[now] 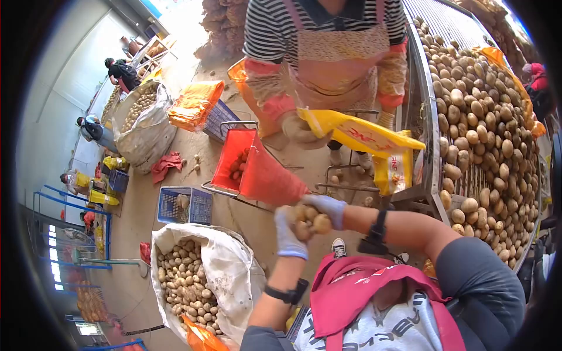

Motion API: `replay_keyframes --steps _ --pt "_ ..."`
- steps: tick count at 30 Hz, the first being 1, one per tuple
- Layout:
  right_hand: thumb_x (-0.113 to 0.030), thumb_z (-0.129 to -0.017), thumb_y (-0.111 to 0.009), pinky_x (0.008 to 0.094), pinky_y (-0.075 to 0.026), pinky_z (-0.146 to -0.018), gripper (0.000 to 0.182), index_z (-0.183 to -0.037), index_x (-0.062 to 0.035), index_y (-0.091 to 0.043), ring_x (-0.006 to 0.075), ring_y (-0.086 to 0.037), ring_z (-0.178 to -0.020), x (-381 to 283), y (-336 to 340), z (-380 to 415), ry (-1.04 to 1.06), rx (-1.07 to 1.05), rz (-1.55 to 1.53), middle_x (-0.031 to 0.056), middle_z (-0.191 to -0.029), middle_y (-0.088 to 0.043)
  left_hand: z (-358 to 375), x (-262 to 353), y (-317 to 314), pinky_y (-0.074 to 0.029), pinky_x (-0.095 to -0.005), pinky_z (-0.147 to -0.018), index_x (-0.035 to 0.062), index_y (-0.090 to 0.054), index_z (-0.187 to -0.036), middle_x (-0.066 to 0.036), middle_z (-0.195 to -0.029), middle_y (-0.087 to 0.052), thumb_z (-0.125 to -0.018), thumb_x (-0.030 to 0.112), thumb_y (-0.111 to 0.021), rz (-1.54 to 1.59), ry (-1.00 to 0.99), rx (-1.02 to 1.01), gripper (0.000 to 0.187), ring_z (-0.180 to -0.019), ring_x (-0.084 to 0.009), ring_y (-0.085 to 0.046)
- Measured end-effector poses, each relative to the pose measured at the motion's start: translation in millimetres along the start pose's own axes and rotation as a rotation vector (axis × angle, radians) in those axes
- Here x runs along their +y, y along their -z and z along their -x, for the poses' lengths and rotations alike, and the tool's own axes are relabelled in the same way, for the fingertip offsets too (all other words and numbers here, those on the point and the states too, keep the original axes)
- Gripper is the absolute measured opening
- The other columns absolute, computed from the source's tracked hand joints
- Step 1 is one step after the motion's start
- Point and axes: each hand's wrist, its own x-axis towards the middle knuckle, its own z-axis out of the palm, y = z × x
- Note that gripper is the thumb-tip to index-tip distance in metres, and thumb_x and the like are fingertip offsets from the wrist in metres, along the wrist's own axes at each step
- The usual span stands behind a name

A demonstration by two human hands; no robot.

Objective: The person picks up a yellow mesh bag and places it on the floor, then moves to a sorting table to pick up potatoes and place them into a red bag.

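Note:
Between my two gloved hands is a small cluster of potatoes [307, 221], held in front of my pink apron [345, 286]. My left hand [288, 233] presses against the cluster from the left, and my right hand [329, 209] closes on it from the far right side. Just beyond my hands, a red bag [272, 178] hangs open on a metal frame [219, 188]. Some potatoes show through its mouth as red-tinted lumps. My fingertips are partly hidden behind the potatoes.
At right, a slatted sorting table [436, 169] bears many potatoes. Opposite me a co-worker's gloved hand [301, 130] holds a yellow bag [351, 130]. A white sack of potatoes [237, 263] and a blue crate [202, 205] stand at left; orange bags [196, 105] lie beyond.

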Motion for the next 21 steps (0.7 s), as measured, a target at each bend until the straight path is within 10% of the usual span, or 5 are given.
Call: replay_keyframes --steps 3,6,10,17,21 --pt "-0.044 -0.091 -0.044 0.0353 -0.050 -0.058 0.036 -0.080 -0.0118 -0.057 0.0210 -0.060 -0.061 -58.8 -60.9 -139.9 -0.137 -0.218 -0.320 0.0075 -0.074 -0.062 -54.7 120.8 0.3 -0.051 -0.0393 -0.062 0.0185 -0.047 -0.074 -0.003 -0.082 -0.056 -0.086 0.051 -0.047 -0.072 -0.115 0.133 0.034 -0.081 -0.0221 -0.058" --pt "-0.047 -0.087 -0.050 0.0411 -0.051 -0.077 0.048 -0.113 -0.0072 -0.057 0.0265 -0.062 -0.093 -122.1 -106.6 -145.8 0.204 0.665 0.385 0.0117 -0.105 -0.065 -139.1 207.2 51.9 -0.049 -0.0559 -0.075 0.0197 -0.055 -0.103 -0.013 -0.115 -0.057 -0.081 0.058 -0.052 -0.286 0.086 0.518 0.044 -0.105 -0.0375 -0.055" --pt "-0.039 -0.085 -0.056 0.0348 -0.048 -0.082 0.040 -0.111 -0.0084 -0.058 0.0250 -0.059 -0.100 -70.5 -50.4 -93.3 0.529 0.391 1.014 0.0141 -0.108 -0.062 -182.9 214.2 132.7 -0.036 -0.0536 -0.096 0.0172 -0.034 -0.138 -0.014 -0.141 -0.033 -0.080 0.052 -0.058 -0.615 0.108 0.536 0.072 -0.129 -0.0308 -0.034" --pt "-0.032 -0.085 -0.050 0.0407 -0.045 -0.086 0.029 -0.101 -0.0116 -0.064 0.0321 -0.058 -0.099 122.4 133.3 218.5 0.015 0.716 1.107 0.0149 -0.104 -0.063 -102.8 7.5 223.1 -0.035 -0.0293 -0.064 0.0254 -0.048 -0.080 0.003 -0.077 -0.054 -0.086 0.043 -0.050 -0.626 0.402 0.342 0.018 -0.067 -0.0137 -0.048" --pt "-0.029 -0.083 -0.059 0.0390 -0.049 -0.077 0.023 -0.097 -0.0120 -0.065 0.0284 -0.062 -0.091 94.9 205.5 352.2 0.446 1.647 1.102 0.0124 -0.092 -0.065 -20.2 -111.1 75.0 -0.045 -0.0276 -0.058 0.0096 -0.059 -0.100 -0.005 -0.078 -0.058 -0.085 0.021 -0.057 -1.027 0.369 0.058 0.019 -0.063 -0.0144 -0.053"
